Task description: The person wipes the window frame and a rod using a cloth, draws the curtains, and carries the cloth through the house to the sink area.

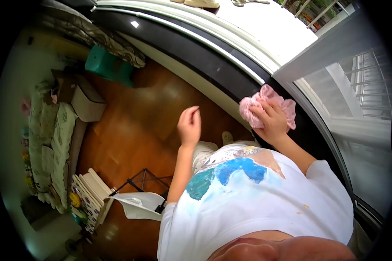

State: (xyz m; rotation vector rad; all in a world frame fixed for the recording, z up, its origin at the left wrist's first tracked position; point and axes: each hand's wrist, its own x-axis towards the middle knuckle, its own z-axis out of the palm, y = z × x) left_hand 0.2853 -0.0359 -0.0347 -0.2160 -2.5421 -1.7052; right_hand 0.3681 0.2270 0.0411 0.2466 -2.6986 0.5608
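operating remotely, i held a bunched pink cloth (250,108) over the black windowsill (196,56), right hand (272,122) half-closed on its gathered folds, likely the surest grip on seemingly soft, light fabric; roomward of the windowsill, the left hand (189,127) hung loosely curled, apparently empty.

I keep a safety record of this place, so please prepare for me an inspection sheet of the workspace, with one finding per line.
Surface: dark ledge along the window side; contact with the cloth cannot be told.
Job's things: pink cloth, bunched up.
Clutter: teal stool on the wooden floor; white item with a thin black frame beside the left forearm.
Hands: right hand grips the cloth; left hand has curled fingers, no held object visible.
Cables: nothing seen.
Surroundings: sofa at the picture's left; framed glass panel at its right.
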